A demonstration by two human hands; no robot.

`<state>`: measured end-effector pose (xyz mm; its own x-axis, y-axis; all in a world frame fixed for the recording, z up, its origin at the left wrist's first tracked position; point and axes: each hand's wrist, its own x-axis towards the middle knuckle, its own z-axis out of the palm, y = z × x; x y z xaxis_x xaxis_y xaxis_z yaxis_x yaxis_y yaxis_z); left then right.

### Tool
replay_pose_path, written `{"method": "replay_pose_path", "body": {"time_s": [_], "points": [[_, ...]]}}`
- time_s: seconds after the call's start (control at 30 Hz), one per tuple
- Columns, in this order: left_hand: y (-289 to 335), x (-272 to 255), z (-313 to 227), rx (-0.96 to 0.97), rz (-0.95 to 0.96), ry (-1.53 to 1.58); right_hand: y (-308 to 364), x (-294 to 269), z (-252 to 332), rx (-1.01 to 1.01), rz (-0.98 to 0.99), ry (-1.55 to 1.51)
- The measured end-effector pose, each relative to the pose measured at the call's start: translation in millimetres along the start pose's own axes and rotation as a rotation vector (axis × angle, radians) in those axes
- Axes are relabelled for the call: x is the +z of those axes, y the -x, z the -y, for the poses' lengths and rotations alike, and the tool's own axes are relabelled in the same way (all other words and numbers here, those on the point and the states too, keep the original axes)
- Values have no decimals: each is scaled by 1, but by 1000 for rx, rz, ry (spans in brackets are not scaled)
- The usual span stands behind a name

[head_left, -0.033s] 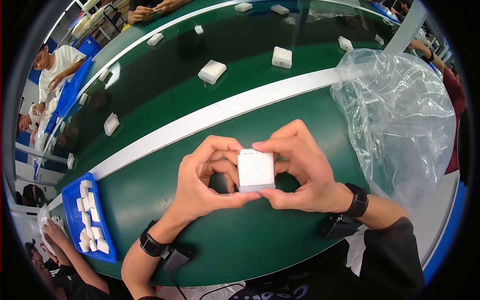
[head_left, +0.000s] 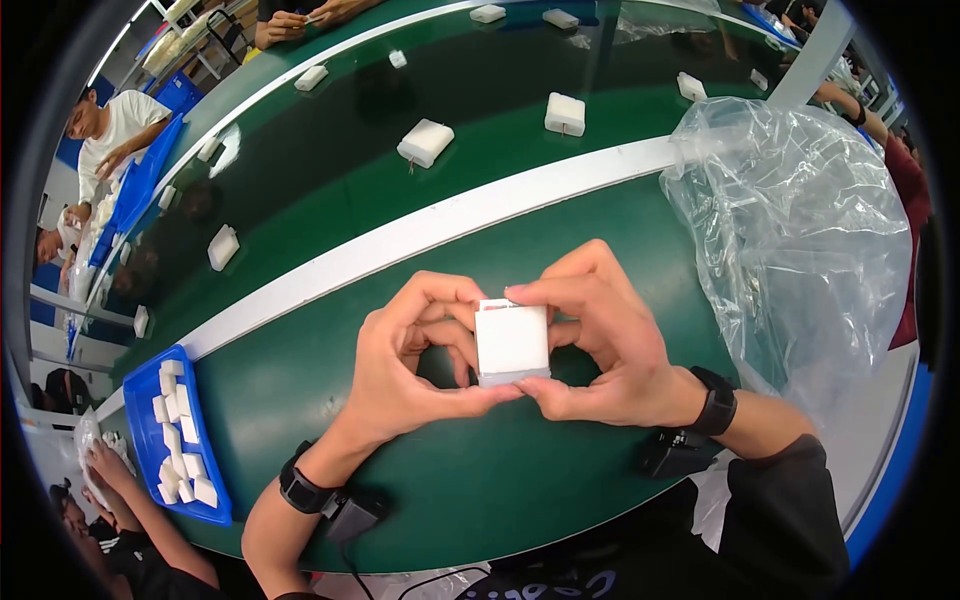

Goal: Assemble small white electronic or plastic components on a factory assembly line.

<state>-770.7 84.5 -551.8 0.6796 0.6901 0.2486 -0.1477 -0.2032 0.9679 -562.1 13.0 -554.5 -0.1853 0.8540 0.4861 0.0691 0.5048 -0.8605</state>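
Both hands hold one white square block-shaped case (head_left: 512, 340) above the green worktop, in the middle of the view. Its broad face is plain white, and a greyish band runs along its near edge. My left hand (head_left: 405, 350) grips the left side, thumb at the near edge and fingers curled by the far corner. From the right, my right hand (head_left: 610, 345) pinches the case between a thumb at the near edge and an index finger on the far edge. The underside is hidden.
A blue tray (head_left: 222, 480) of white blocks lies at the left. Beyond a white rail (head_left: 430, 220), similar white pieces (head_left: 426, 143) are spread over a dark green belt, some with short wires. A clear plastic bag (head_left: 800, 240) covers the right side. Other people sit around.
The held case has tipped very slightly at its far edge. Pieces on the belt have shifted a touch to the right. Both hands keep their grip.
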Motion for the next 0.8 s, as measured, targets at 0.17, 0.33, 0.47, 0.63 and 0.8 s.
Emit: {"method": "replay_pose_path", "body": {"time_s": [0.17, 0.33, 0.47, 0.63, 0.8], "points": [[-2, 4, -8, -84, -2, 73, -7, -2, 6, 19, -54, 38], [5, -13, -14, 38, -178, -151, -12, 6, 10, 383, -154, -249], [-33, -35, -162, 628, -268, -930, -2, 11, -13, 379, -131, -125], [-142, -43, -334, 884, -256, -1270, -5, 19, -7, 354, -84, -40], [-258, -64, -345, 179, -210, -1558, -14, 32, -7, 295, -45, 62]]}}
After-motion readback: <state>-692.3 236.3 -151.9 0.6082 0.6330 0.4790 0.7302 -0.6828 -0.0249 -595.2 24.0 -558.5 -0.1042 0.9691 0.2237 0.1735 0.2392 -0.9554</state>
